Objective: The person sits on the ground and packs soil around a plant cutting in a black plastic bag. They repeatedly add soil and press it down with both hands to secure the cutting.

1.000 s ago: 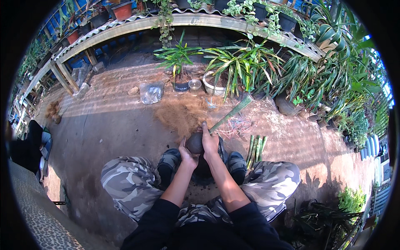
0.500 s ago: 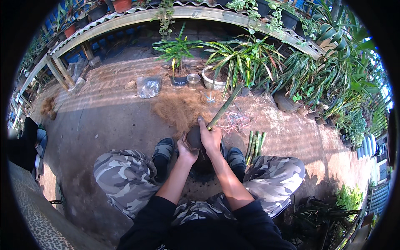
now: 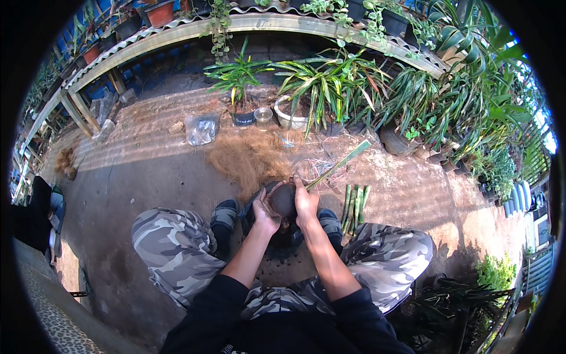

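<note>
A dark round ball of soil (image 3: 284, 199) with a long green leaf stalk (image 3: 339, 165) sticking up and to the right sits between both my hands, above a black pot between my feet. My left hand (image 3: 265, 210) cups the ball's left side. My right hand (image 3: 306, 202) presses its right side, fingers near the base of the stalk. Both hands grip the ball.
A heap of brown coconut fibre (image 3: 250, 158) lies just ahead on the ground. Several cut green stalks (image 3: 355, 203) lie to my right. A clear plastic bag (image 3: 201, 128), a small cup (image 3: 263, 116) and potted plants (image 3: 306, 94) stand further off under a bench.
The hands have stayed on the ball, turning and pressing it slightly; the view has shifted a little downward and left.
</note>
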Motion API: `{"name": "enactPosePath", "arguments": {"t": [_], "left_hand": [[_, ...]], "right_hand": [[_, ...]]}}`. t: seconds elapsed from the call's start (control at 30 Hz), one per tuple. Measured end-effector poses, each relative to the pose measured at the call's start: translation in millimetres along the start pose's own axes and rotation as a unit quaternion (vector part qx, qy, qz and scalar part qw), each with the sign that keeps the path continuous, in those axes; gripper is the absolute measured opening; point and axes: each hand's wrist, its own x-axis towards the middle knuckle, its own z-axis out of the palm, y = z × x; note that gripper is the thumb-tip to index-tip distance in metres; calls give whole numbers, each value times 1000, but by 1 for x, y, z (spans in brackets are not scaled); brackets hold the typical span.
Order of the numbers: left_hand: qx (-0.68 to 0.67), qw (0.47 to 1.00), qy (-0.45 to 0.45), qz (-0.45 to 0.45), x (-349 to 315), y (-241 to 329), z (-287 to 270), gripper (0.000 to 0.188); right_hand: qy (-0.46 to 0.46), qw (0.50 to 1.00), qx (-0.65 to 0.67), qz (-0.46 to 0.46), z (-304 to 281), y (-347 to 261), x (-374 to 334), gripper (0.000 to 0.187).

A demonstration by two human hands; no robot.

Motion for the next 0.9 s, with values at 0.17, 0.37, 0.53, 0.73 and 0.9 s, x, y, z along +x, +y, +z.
{"name": "enactPosePath", "arguments": {"t": [0.17, 0.37, 0.53, 0.73, 0.9], "left_hand": [[27, 998, 44, -30, 9, -6, -23, 40], [25, 996, 78, -33, 2, -2, -17, 42], [-9, 997, 83, -7, -8, 6, -2, 43], [66, 991, 108, -37, -4, 13, -5, 40], [-16, 997, 69, -22, -4, 15, -1, 50]], "right_hand": [[-186, 846, -264, -424, -11, 8, 0, 21], [-108, 987, -64, -104, 8, 13, 0, 26], [-42, 978, -188, -75, 12, 8, -2, 43], [-215, 931, -167, -242, 14, 19, -6, 27], [-11, 995, -103, -10, 26, 19, 5, 34]]}}
